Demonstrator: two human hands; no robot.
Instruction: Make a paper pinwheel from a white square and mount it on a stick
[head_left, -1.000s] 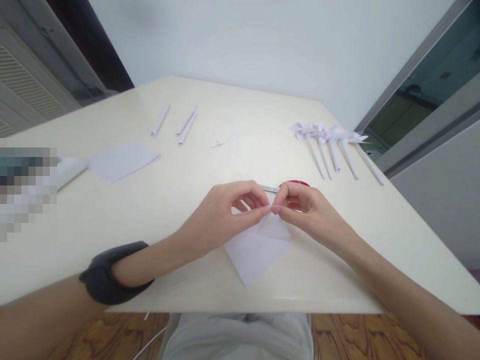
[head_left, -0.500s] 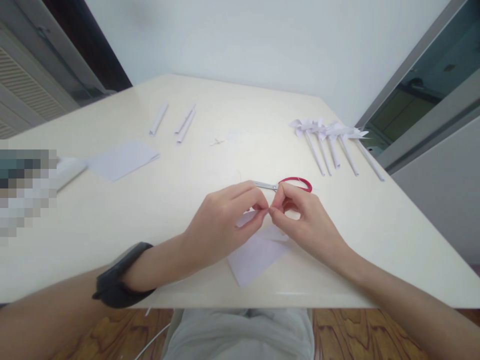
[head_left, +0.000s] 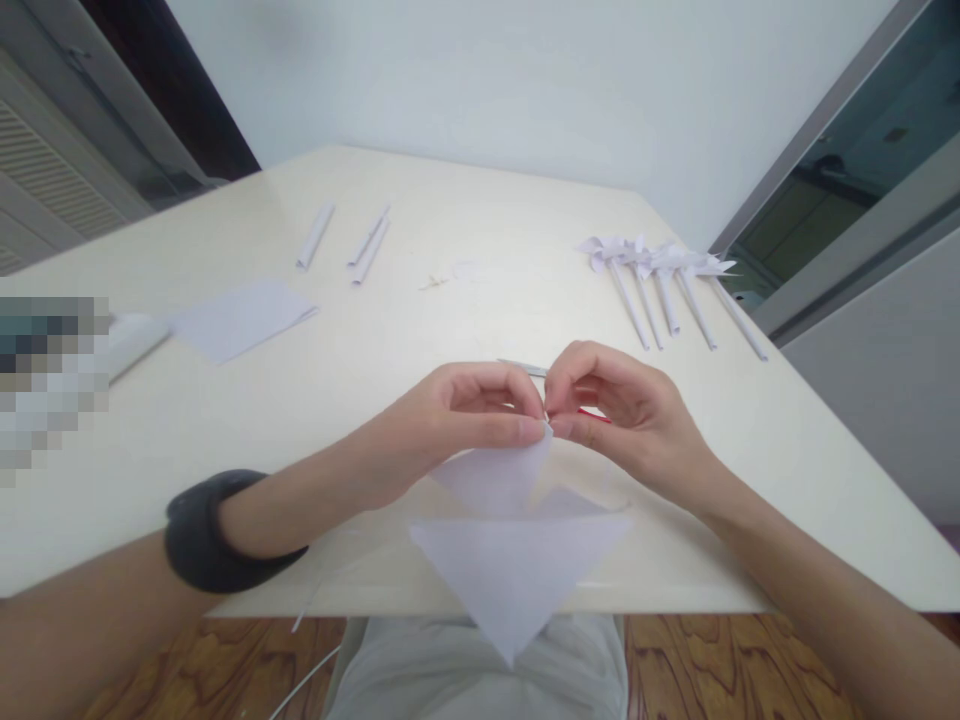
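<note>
Left hand (head_left: 457, 420) and right hand (head_left: 622, 410) both pinch the top corner of a white folded paper sheet (head_left: 517, 560) over the worktop's (head_left: 375, 350) near edge.

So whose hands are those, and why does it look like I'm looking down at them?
The camera sits on the person's head, so you see what they see. The left hand, with a dark wristband, and the right hand pinch one corner of a white paper sheet between their fingertips; its lower corner hangs past the table edge. Behind the hands lie red-handled scissors, mostly hidden. Farther off are paper pinwheels on sticks, rolled paper sticks and another flat sheet.
</note>
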